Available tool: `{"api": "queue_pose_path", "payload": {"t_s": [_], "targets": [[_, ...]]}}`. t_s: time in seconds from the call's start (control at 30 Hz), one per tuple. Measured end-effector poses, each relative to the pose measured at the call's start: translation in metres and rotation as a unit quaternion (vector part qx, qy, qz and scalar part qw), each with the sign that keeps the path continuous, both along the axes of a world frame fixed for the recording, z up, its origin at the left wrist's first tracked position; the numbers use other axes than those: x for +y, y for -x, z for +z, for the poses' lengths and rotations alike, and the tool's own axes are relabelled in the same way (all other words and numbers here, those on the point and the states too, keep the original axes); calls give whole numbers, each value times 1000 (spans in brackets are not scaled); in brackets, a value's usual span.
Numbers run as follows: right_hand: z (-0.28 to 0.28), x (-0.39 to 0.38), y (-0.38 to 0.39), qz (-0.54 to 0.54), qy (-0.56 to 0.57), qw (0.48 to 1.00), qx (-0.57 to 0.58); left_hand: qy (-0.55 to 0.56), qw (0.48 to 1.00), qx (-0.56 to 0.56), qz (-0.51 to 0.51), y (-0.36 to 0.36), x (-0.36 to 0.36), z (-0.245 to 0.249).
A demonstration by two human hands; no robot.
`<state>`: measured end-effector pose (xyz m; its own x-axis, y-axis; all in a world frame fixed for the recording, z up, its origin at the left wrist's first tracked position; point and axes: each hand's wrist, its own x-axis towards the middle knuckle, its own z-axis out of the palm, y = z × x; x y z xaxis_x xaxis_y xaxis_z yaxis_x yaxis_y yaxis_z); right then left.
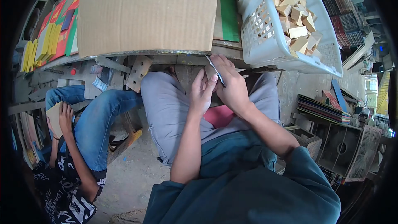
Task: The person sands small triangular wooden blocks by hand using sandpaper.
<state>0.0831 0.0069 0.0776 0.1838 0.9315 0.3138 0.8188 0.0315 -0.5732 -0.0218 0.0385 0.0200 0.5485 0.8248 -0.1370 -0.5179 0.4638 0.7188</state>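
Note:
Above my lap, just below the bench edge, my two hands are close together. My left hand (203, 92) is curled with its thumb up against a small brownish piece (211, 71). Bent over that piece from the right, my right hand (231, 86) presses a thin, pale-edged sheet (217, 71) to it. The palm side of my right hand and part of the piece are hidden. Beyond my hands lies a cardboard sheet (147, 14) on the bench. To its right, a white plastic basket (259, 25) holds several wooden blocks (297, 32).
At the left a co-worker in jeans (93, 120) holds a flat yellowish piece (54, 118). Yellow pieces (50, 41) stand on the bench at the upper left. Stacked boards (323, 110) and a metal fan housing (340, 147) are at the right.

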Motion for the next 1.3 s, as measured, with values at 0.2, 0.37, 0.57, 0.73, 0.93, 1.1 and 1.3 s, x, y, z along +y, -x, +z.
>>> {"api": "queue_pose_path", "payload": {"t_s": [0.2,0.37,0.57,0.73,0.93,1.1,1.3], "targets": [[-1,-5,-2,6,-7,1000,-28,8,997,-59,-51,8,1,-4],[-9,-16,-11,-48,-5,997,-60,-31,997,-47,-50,4,-14,0],[5,-35,5,-6,12,1000,-13,-62,998,-4,8,3,-22,-10],[3,-27,-1,-5,37,999,0,-68,998,13,-10,6,-23,-5],[17,-34,9,76,9,996,-52,-23,999,-26,-2,8,-26,-26],[7,-20,-5,24,33,997,-64,23,997,-74,-25,1,-24,-3],[0,-22,-13,-13,33,999,-40,21,996,-74,-54,-1,-23,-4]]}}
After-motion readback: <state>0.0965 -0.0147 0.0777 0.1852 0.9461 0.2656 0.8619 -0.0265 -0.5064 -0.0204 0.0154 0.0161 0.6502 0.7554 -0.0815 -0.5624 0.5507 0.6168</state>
